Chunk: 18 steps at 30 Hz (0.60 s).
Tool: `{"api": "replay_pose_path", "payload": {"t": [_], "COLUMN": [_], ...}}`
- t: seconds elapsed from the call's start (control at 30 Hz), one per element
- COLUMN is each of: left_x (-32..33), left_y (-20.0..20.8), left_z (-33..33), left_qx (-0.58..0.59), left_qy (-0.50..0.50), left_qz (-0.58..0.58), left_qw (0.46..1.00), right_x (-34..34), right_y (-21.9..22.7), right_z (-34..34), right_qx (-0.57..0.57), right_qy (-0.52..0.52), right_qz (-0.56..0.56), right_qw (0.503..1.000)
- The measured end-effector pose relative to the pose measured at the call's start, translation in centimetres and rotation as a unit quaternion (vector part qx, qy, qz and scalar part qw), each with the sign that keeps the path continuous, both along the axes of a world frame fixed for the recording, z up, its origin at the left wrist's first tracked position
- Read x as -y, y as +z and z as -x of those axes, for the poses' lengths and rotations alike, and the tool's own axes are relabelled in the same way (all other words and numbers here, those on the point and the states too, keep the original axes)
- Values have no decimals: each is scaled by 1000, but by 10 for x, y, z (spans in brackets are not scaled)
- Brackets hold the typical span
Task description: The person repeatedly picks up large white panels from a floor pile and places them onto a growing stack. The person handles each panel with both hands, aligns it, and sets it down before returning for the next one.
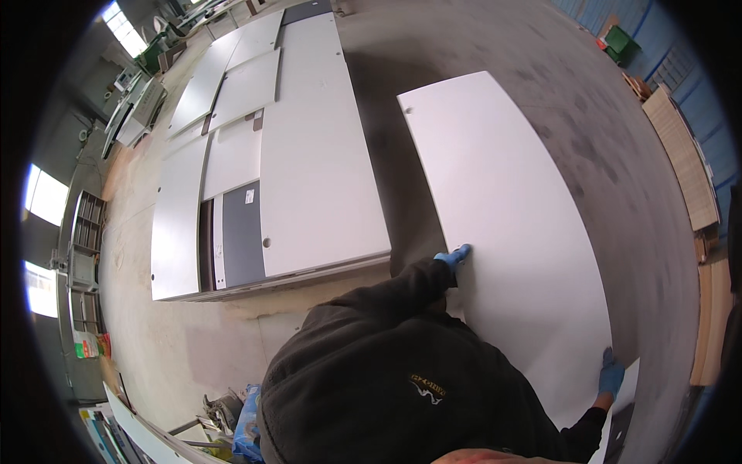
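Observation:
A long white panel (510,201) stretches away in front of me, with a small round hole near its far left corner. My left hand (454,256), in a blue glove, grips the panel's left edge, its fingers lying over the top face. Farther right and nearer my body, my right hand (610,377), also gloved in blue, holds the right edge. Part of that hand's grip is hidden under the panel. Beside the right wrist shows a piece of another white board (631,380).
To the left lies a wide, low stack of white panels (317,155) with a dark grey panel (243,232) among them. Wooden boards (680,155) lean along the right wall. A blue bag (247,425) and several upright sheets (139,425) are at the lower left.

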<state>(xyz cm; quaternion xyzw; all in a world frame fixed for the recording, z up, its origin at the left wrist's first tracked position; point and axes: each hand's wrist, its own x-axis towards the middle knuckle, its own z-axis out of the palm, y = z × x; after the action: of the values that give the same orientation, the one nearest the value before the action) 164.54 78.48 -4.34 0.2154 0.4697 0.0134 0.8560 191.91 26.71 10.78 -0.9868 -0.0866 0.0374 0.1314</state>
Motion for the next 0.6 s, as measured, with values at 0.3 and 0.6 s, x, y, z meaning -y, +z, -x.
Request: {"api": "replay_pose_path", "payload": {"t": [0.3, 0.6], "left_x": [-110, -215], "left_y": [-45, 20], "left_z": [-58, -87], "left_qx": [20, 94], "left_qy": [69, 336], "left_qz": [-130, 15], "left_qw": [989, 937], "right_x": [-250, -536], "right_y": [18, 34], "right_z": [-211, -341], "right_qx": [68, 97], "right_qy": [180, 349], "right_qz": [45, 61], "right_qw": [980, 930]}}
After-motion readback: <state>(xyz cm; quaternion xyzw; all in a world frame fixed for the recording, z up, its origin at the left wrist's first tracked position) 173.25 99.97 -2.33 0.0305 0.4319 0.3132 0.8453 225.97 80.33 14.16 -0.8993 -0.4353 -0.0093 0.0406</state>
